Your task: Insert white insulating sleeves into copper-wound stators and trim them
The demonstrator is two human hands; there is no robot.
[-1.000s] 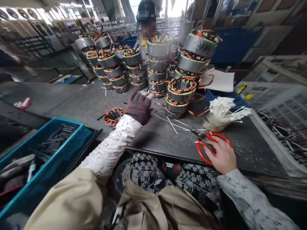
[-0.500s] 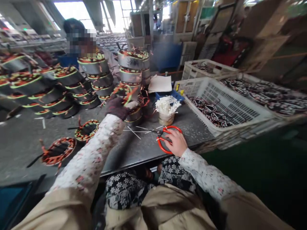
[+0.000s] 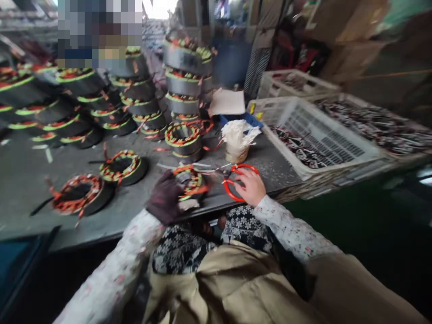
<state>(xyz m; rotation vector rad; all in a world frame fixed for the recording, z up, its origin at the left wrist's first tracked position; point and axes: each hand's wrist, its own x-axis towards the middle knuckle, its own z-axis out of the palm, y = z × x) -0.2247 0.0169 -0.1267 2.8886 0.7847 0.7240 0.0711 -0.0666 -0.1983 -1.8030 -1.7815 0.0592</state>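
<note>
My left hand (image 3: 165, 196), in a dark glove, grips a motor stator (image 3: 193, 181) with orange and yellow-green windings near the table's front edge. The stator is slightly blurred and tilted. My bare right hand (image 3: 251, 185) holds red-handled scissors (image 3: 230, 192), fingers through the handle loop; their dark blades point left. Thin white strips (image 3: 199, 165) lie behind the held stator. Just beyond stands another stator (image 3: 183, 137). Two more stators, one upright (image 3: 123, 167) and one with a black lead (image 3: 79, 194), sit to the left of my gloved hand.
Stacks of stators (image 3: 184, 85) line the far side of the table. A tub of white ties (image 3: 237, 141) stands behind the scissors. White plastic crates (image 3: 337, 135) with wire bundles are at the right. A person (image 3: 101, 27) is across the table.
My left hand has brought the stator down from beside the stacks to the table's front edge. My right hand stays on the scissors. The view has tipped downward.
</note>
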